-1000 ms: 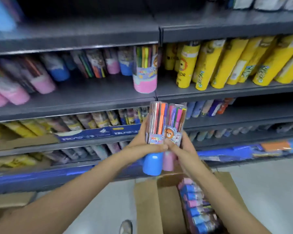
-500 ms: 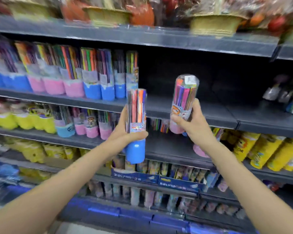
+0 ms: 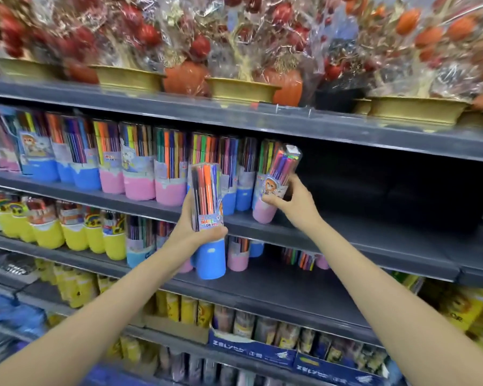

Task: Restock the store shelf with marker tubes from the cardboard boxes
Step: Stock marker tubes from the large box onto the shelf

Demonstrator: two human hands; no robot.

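My left hand (image 3: 191, 228) grips a blue-based marker tube (image 3: 208, 224) upright in front of the shelves. My right hand (image 3: 292, 200) holds a pink-based marker tube (image 3: 276, 185), tilted, its base touching the dark shelf (image 3: 374, 235) at the right end of a row of blue and pink marker tubes (image 3: 140, 165). The shelf to the right of that row is bare. No cardboard box is in view.
Wrapped flower pots (image 3: 243, 87) line the top shelf. Yellow-based tubes (image 3: 76, 232) and a few blue and pink ones stand one shelf lower. Yellow packs (image 3: 463, 310) and blue display boxes (image 3: 251, 349) fill the lower shelves.
The view rose from the box to the shelves. My right hand carried the pink tube up to the end of the row and set its base on the shelf. The left hand still holds its tube.
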